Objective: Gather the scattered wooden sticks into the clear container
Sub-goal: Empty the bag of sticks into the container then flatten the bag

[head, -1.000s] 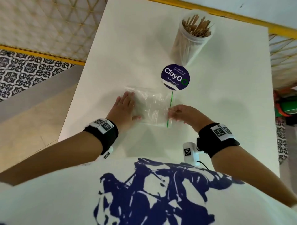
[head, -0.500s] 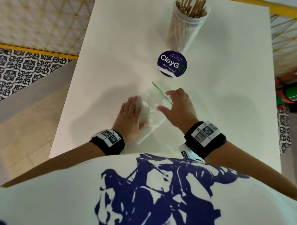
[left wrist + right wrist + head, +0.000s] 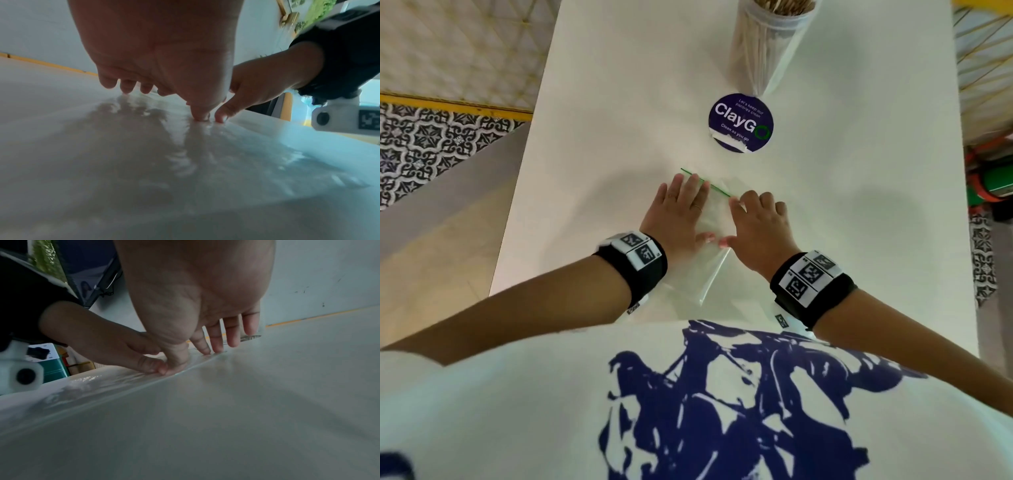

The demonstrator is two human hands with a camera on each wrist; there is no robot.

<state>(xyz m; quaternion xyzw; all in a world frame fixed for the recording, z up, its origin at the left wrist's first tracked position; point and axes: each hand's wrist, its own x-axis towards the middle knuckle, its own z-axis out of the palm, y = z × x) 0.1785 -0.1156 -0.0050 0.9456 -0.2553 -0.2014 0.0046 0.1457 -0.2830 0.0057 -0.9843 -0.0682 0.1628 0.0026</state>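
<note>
A clear plastic container [image 3: 767, 48] full of wooden sticks [image 3: 784, 4] stands at the far end of the white table [image 3: 602, 102]. No loose sticks show on the table. A flat clear zip bag [image 3: 709, 274] with a green seal strip [image 3: 717, 187] lies near the front edge. My left hand [image 3: 678, 216] presses flat on its left half, fingers straight. My right hand [image 3: 760, 226] presses on its right edge, and the two thumbs nearly touch. The left wrist view shows my left hand [image 3: 160, 65] with its fingertips on the bag [image 3: 144, 146]. In the right wrist view my right hand [image 3: 197, 305] spreads its fingers on the bag [image 3: 92, 386].
A round dark-blue "ClayGo" sticker [image 3: 740, 122] is stuck to the table between the bag and the container. Patterned floor tiles [image 3: 431, 144] lie past the table's left edge. Something green and red [image 3: 993, 181] stands off the right edge.
The bag has turned so its green seal points away from me. Both hands have slid onto it and lie flat side by side. The view has tilted down, cutting off the container's top.
</note>
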